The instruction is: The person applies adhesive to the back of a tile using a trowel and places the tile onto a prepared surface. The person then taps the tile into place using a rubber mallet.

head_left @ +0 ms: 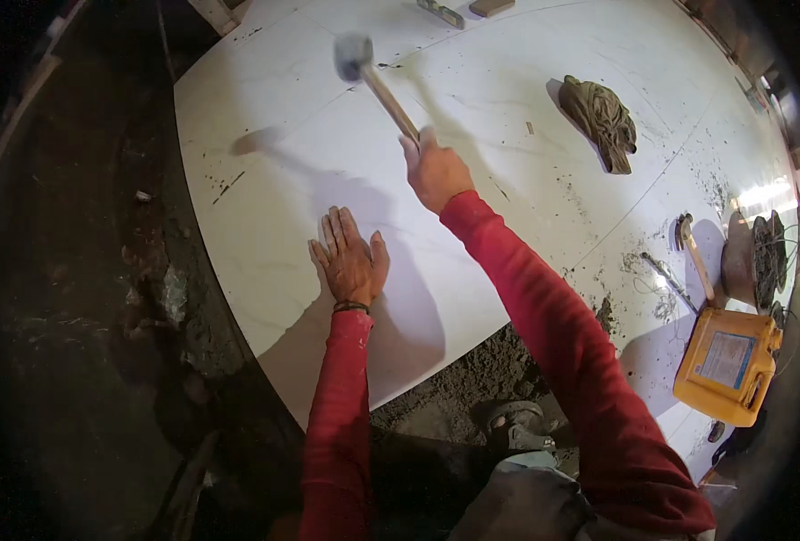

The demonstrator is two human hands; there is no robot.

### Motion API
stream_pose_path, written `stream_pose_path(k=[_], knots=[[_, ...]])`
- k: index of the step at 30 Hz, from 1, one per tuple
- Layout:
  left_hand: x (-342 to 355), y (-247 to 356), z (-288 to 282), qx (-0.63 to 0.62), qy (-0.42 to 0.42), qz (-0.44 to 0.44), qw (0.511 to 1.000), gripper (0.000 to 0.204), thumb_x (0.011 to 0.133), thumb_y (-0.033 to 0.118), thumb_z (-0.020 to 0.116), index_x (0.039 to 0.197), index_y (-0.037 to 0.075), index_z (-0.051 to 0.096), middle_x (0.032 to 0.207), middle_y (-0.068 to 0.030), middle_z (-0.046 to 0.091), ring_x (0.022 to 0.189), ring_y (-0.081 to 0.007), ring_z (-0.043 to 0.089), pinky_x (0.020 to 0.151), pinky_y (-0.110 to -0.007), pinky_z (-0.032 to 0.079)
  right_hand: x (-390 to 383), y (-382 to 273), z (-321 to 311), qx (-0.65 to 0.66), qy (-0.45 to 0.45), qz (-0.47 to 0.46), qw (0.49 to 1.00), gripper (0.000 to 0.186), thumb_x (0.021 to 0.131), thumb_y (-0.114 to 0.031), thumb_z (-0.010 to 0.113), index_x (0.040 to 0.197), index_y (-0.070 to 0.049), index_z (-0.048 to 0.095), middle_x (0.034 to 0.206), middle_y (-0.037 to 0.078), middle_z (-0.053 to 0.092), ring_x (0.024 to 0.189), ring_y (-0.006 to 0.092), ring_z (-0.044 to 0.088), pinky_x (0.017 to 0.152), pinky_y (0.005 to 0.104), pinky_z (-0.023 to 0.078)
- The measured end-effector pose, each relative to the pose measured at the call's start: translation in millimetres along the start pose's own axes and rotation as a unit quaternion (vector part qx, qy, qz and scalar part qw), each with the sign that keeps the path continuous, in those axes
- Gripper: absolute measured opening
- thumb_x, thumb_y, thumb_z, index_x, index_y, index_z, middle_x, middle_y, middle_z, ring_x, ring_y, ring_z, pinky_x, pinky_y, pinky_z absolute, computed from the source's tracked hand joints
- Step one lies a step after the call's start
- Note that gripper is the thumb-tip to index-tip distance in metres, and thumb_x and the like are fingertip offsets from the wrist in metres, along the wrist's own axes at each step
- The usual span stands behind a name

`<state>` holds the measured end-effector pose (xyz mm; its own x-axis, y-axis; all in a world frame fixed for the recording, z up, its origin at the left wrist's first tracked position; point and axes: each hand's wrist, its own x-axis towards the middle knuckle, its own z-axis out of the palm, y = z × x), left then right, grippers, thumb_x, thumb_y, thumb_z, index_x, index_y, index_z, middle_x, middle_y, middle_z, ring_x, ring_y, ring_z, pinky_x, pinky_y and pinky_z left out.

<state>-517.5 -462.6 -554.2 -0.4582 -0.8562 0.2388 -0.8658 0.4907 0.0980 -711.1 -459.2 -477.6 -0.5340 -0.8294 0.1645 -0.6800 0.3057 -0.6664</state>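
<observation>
My right hand [441,173] is closed around the wooden handle of a mallet [389,96]. The mallet's grey head is raised above the floor and a little blurred. Flat on a large white tile [391,288] lies my left hand [349,257], its fingers stretched out and pointing away from me. The tile's near edge borders dark, wet-looking mortar [468,388]. Shadows of my arms and the mallet fall across the tiles.
A crumpled brown cloth [600,122] lies right of the mallet. Farther right are a hammer [696,257], a yellow jerrycan [726,365] and a bucket [754,257]. A spirit level [441,13] sits at the far side. Dark, rough ground [102,298] drops away at left.
</observation>
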Motion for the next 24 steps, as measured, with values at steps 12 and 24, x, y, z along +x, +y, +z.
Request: stream_pose_path(k=[12,24], knots=[[-3,-12,5,0.014,-0.005,-0.012,1.0,0.064,0.092,0.039,0.042,0.143,0.004,0.025,0.15,-0.0153,0.023,0.139,-0.0312,0.02,0.109,-0.056,0.017,-85,-16,-40,0.042,-0.03,0.007,0.999,0.037,0.095,-0.038,0.044,0.106,-0.003,0.04,0.062,0.024,0.059,0.057,0.045,0.059,0.053,0.0534,0.048],[-3,6,13,0.044,-0.001,0.002,0.999,0.065,0.093,0.046,0.035,0.144,0.008,0.023,0.151,-0.0112,0.023,0.139,-0.0305,0.021,0.109,-0.057,0.016,-88,27,-34,0.073,-0.027,0.01,0.997,0.037,0.094,-0.037,0.046,0.097,-0.001,0.039,0.058,0.022,0.058,0.052,0.0437,0.057,0.05,0.0509,0.048]])
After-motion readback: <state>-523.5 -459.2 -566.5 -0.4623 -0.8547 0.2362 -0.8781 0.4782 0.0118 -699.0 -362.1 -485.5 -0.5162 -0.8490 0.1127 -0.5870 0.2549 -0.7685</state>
